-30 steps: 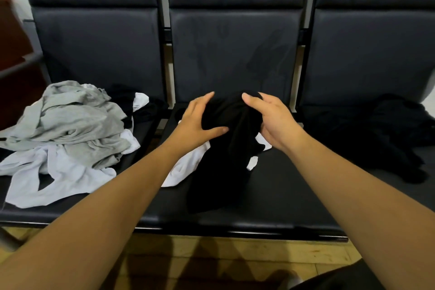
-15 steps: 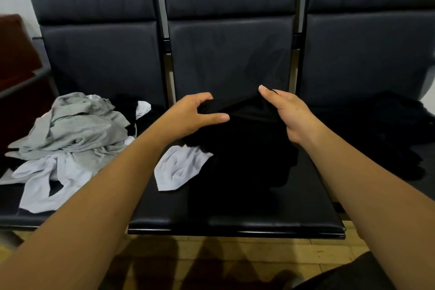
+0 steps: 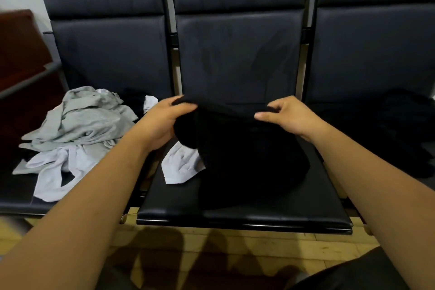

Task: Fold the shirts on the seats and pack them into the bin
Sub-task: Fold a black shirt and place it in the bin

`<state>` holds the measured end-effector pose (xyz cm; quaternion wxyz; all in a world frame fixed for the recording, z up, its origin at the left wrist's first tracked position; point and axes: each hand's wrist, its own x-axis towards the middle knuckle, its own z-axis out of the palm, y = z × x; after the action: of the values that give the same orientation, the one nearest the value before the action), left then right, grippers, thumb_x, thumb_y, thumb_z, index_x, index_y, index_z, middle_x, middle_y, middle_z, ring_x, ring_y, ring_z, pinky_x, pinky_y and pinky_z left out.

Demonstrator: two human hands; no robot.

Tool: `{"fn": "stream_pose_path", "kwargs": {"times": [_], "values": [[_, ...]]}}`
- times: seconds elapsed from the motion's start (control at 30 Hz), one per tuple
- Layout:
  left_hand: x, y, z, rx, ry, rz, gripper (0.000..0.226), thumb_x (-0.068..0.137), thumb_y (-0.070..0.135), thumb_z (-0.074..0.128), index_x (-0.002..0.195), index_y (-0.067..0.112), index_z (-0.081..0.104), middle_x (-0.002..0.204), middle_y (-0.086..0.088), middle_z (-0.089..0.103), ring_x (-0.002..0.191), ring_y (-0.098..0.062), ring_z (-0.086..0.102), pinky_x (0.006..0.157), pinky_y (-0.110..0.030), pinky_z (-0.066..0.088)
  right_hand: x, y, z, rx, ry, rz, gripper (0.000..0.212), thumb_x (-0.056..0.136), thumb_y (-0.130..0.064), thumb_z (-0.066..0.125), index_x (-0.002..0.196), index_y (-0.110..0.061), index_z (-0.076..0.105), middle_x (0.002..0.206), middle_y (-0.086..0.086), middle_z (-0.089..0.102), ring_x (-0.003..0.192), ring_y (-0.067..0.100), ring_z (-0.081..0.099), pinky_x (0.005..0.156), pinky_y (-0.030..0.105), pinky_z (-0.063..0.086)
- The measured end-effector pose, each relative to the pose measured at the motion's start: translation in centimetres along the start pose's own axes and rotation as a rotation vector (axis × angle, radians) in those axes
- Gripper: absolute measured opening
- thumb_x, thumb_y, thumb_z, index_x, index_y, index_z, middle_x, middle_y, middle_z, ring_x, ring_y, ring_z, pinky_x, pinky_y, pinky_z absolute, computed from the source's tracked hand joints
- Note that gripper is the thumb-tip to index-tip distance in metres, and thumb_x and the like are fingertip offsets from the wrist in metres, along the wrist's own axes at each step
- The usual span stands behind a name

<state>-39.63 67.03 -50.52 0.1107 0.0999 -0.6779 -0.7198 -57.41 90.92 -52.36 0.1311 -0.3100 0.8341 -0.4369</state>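
Both hands pinch the top edge of a black shirt (image 3: 247, 155) - left hand (image 3: 162, 122) at one end, right hand (image 3: 290, 115) at the other - and it hangs over the middle seat (image 3: 235, 218), its lower part pooled near the front edge. Black on black, so this edge may be hem or shoulders. To fold well: pull the edge taut, shake out the bunch under the left hand, then lay it flat, off the white shirt (image 3: 181, 166) at the seat's left edge. No bin shows.
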Motion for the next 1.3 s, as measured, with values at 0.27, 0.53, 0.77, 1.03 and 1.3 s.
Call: {"fn": "stream_pose_path", "kwargs": {"times": [0.27, 0.53, 0.77, 1.03, 1.3], "values": [[0.8, 0.4, 3.5, 0.428, -0.079, 0.054, 0.023, 0.085, 0.026, 0.073, 0.097, 0.006, 0.071, 0.088, -0.009, 0.07, 0.087, -0.023, 0.068, 0.091, -0.049, 0.053, -2.2, -5.3, 3.7, 0.224, -0.494, -0.112, 0.032, 0.086, -0.024, 0.076, 0.118, -0.017, 0.07, 0.109, 0.006, 0.075, 0.102, 0.019, 0.072, 0.089, 0.03, 0.055], [-0.7, -1.9, -1.4, 0.594, -0.476, -0.386, 0.047, 0.075, 0.027, 0.082, 0.118, 0.011, 0.07, 0.119, -0.004, 0.074, 0.115, -0.019, 0.068, 0.105, -0.034, 0.049, -2.0, -4.9, 2.4, 0.87, -0.254, 0.025, 0.027, 0.095, -0.013, 0.062, 0.119, -0.003, 0.067, 0.113, 0.011, 0.074, 0.108, 0.025, 0.071, 0.092, 0.033, 0.058], [0.6, -0.5, 0.3, -0.072, 0.095, -0.199, 0.025, 0.094, 0.017, 0.062, 0.071, 0.013, 0.072, 0.07, -0.005, 0.064, 0.047, -0.01, 0.06, 0.039, -0.018, 0.044, -1.8, -3.8, 2.8, 0.721, -0.326, 0.202, 0.033, 0.094, -0.017, 0.066, 0.123, -0.002, 0.066, 0.118, 0.014, 0.073, 0.105, 0.024, 0.072, 0.083, 0.031, 0.061], [1.5, -1.7, 1.4, -0.209, 0.044, -0.393, 0.024, 0.094, 0.03, 0.065, 0.093, 0.007, 0.07, 0.08, -0.006, 0.07, 0.068, -0.018, 0.068, 0.071, -0.028, 0.057, -3.3, -5.2, 6.0, 0.574, -0.559, 0.203, 0.036, 0.086, -0.004, 0.073, 0.121, -0.011, 0.071, 0.117, 0.02, 0.072, 0.106, 0.034, 0.071, 0.086, 0.041, 0.06], [1.1, -6.2, -0.6, 0.039, -0.263, -0.509, 0.11, 0.069, 0.098, 0.036, 0.14, 0.016, 0.054, 0.124, -0.011, 0.053, 0.108, -0.038, 0.046, 0.102, -0.045, 0.04, -2.4, -5.6, 5.0, 1.114, -0.264, 0.317, 0.015, 0.093, -0.021, 0.067, 0.09, -0.008, 0.076, 0.097, 0.009, 0.077, 0.088, 0.023, 0.076, 0.075, 0.036, 0.063]]}}
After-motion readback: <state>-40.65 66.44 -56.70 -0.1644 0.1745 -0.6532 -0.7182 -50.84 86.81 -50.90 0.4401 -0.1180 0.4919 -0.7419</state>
